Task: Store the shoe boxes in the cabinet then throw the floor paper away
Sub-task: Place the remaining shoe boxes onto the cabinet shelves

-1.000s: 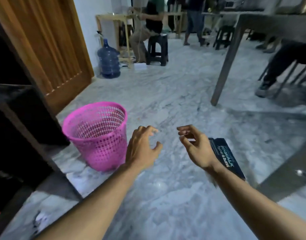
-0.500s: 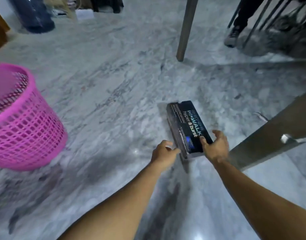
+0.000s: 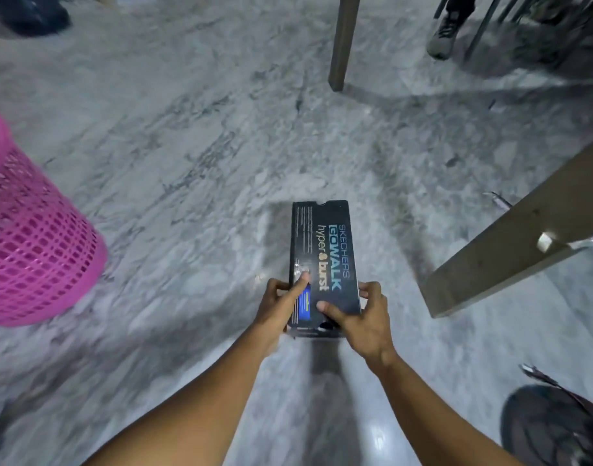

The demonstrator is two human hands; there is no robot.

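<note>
On the marble floor (image 3: 194, 156), both hands clamp the near end of the shoe box (image 3: 325, 257): left hand (image 3: 281, 306) and right hand (image 3: 362, 317), fingers pressed on lid and sides. Pick-up step; next, lift and carry to the cabinet, not in view.

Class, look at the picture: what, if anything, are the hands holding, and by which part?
Both the left hand and right hand grip the dark shoe box at its near end, one on each long side.

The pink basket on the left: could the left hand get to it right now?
Probably not at once: the left hand and right hand both grip the shoe box. The floor toward the pink basket looks open.
</note>
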